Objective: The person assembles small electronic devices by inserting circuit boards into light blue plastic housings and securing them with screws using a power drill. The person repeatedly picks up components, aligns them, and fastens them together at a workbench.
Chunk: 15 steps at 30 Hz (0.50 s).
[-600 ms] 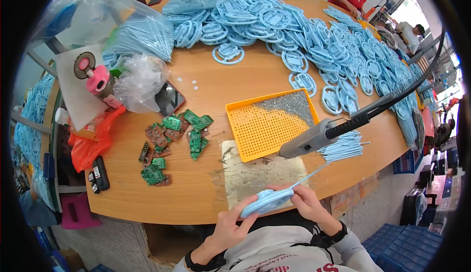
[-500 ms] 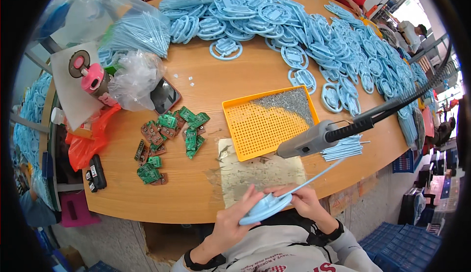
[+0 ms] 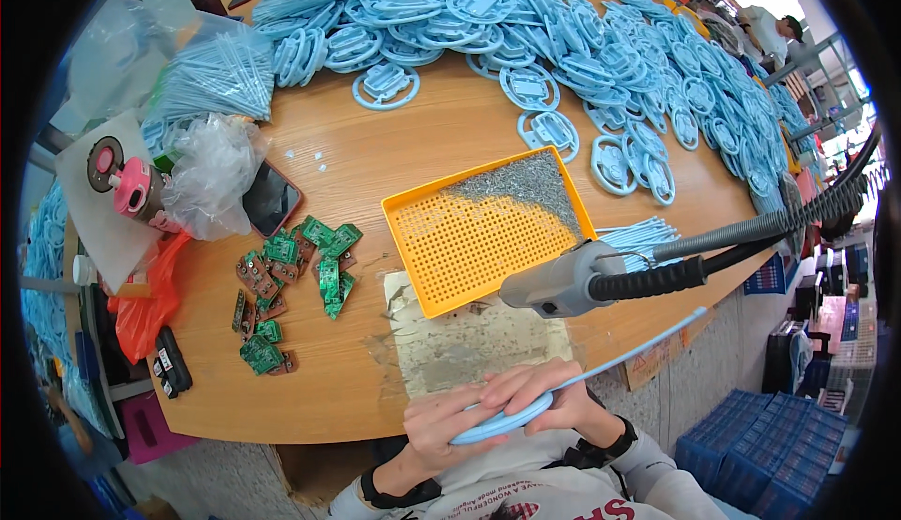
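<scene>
Watching from my distant station, I see the pale blue, rounded plastic piece [image 3: 507, 423] at the near edge of the wooden table [image 3: 328, 379], and both bare hands are on it! The left hand [image 3: 436, 421] grasps its left side, fingers over the top; the right hand [image 3: 568, 403] grips the other end, fingers lapped across. A slim, pale blue plastic rod [image 3: 648, 344] juts past the right hand, angled up and rightward; whether it's fastened in, I can't tell, the fingers cover that spot.

How far along? Partway on this one, I'd judge: piece and rod are together, but the grey, cylindrical tool on a ribbed black cable [image 3: 554, 285] hangs by the yellow, perforated plastic tray [image 3: 469, 248], no hand on it. Small silver metal bits [image 3: 521, 182] fill the tray's far corner; green-and-brown circuit boards [image 3: 333, 281] lie loose to my left. Plenty left, I reckon: pale blue plastic wheels [image 3: 479, 2] heaped beyond, loose pale blue rods [image 3: 638, 236] right of the tray
</scene>
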Available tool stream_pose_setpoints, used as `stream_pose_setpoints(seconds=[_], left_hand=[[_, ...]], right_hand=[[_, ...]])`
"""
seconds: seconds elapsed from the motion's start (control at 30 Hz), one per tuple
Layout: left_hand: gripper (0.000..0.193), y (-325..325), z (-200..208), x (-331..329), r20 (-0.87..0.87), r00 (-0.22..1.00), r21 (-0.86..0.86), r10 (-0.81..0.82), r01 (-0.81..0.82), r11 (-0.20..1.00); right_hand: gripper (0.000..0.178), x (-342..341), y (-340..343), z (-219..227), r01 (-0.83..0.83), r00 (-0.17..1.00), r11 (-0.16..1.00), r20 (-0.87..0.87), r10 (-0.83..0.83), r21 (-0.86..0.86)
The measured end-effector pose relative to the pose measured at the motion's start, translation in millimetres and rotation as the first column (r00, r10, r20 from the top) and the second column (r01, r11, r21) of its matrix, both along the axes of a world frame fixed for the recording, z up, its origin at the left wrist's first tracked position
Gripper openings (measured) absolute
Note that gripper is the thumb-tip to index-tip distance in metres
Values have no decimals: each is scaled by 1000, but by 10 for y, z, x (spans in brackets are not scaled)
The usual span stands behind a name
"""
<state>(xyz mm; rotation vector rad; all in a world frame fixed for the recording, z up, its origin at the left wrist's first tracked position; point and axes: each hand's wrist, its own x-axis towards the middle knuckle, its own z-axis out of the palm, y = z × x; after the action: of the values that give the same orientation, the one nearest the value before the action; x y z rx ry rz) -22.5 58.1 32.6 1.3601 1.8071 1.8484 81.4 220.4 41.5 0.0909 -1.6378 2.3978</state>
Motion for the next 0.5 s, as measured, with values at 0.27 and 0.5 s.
stream_pose_setpoints(seconds=[0.27,0.5], left_hand=[[26,-45,-70,-70,168,985,-133,31,-8,991],[32,64,-21,-201,-228,974,-96,-18,-4,995]], right_hand=[[19,-16,-276,-112,211,970,943,172,-170,-258],[43,176,287,308,-222,710,919,700,-76,325]])
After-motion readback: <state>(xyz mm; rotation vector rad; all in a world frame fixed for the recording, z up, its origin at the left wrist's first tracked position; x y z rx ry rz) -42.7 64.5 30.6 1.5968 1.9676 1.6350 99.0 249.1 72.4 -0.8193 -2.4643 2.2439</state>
